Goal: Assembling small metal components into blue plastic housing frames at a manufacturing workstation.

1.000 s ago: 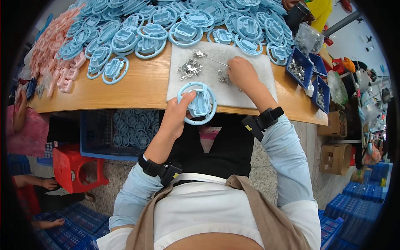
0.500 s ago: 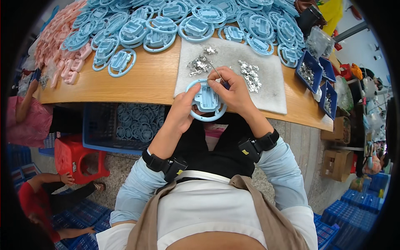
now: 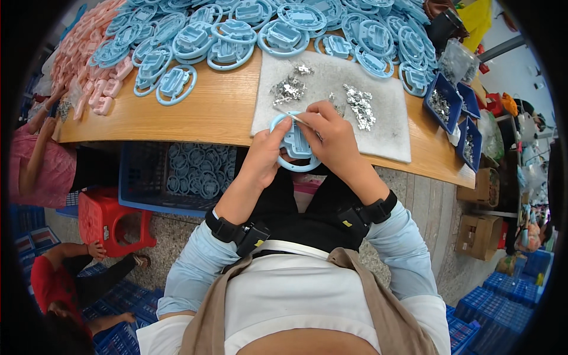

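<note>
My left hand (image 3: 260, 155) grips the left rim of a light blue plastic steering-wheel-shaped part (image 3: 297, 145), thumb on top, just off the table's front edge. My right hand (image 3: 332, 137) is closed over the part's upper right side. A thin metal-shafted tool (image 3: 299, 120) is pinched in its fingers, the shaft slanting across the part's upper rim. Whether its tip touches anything is too small to tell, and the right hand covers part of the blue piece. Beyond lies a white mat (image 3: 387, 142) with piles of small silvery metal pieces (image 3: 360, 106).
A heap of similar blue parts (image 3: 236, 32) covers the table's (image 3: 225, 112) far side. Pink plastic parts (image 3: 89, 65) lie left. Blue bins (image 3: 441, 100) with small metal pieces stand right. Below are a blue crate (image 3: 133, 177) and a red stool (image 3: 112, 222). Two people are at the left.
My right hand has turned and moved slightly right; the tool's shaft has swung from the metal pile down across the blue part. A few pieces now show left of the right-hand pile.
</note>
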The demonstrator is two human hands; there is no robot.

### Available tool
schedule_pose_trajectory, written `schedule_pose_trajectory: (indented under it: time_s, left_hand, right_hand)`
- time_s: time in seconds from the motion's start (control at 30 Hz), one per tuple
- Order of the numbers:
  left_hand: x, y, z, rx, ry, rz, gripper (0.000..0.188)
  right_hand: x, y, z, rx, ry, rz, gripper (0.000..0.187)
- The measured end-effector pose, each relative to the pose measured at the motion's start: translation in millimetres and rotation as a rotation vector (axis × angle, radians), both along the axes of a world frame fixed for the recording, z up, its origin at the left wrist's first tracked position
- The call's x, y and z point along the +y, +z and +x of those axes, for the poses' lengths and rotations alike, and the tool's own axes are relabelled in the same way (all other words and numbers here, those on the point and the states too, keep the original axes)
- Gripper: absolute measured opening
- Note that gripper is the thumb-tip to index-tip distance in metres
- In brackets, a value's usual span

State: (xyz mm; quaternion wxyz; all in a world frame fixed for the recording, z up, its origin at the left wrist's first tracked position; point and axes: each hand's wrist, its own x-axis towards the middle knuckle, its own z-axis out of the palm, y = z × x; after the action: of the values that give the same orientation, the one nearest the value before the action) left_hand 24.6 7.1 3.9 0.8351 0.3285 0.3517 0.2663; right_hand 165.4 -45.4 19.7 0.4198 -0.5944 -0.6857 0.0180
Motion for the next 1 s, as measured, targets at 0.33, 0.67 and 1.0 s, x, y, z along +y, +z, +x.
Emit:
schedule_pose_trajectory:
  time_s: [0.33,0.67,1.0]
  left_hand:
    - [-0.8,-5.4,-0.1,0.002,0.027,0.004,0.033]
    - [-2.1,0.5,2.8,0.055,0.043,0.022,0.038]
    - [-2.9,-1.9,2.8,0.096,0.027,0.047,0.035]
  right_hand:
    - [-31.8,21.0,-1.7,-0.127,-0.048,-0.269,0.034]
    - [-52.2,5.7,-12.2,-0.240,-0.159,-0.280,0.051]
    - [-51.1,7.0,-23.0,-0.666,-0.212,-0.183,0.048]
